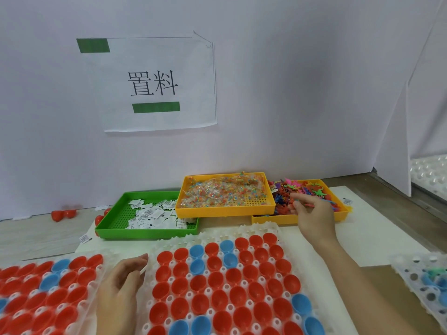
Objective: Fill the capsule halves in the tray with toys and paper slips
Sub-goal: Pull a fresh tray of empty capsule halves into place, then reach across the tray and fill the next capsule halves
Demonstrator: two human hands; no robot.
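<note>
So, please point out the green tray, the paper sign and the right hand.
green tray (145, 232): head view, front wall.
paper sign (154, 83): head view, printed characters at its middle.
right hand (312, 211): head view, back of the hand, over the toy tray.

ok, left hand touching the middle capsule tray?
Touching. The head view shows the left hand lying on the left edge of the middle capsule tray, its fingers overlapping the white rim beside the red capsule halves.
</note>
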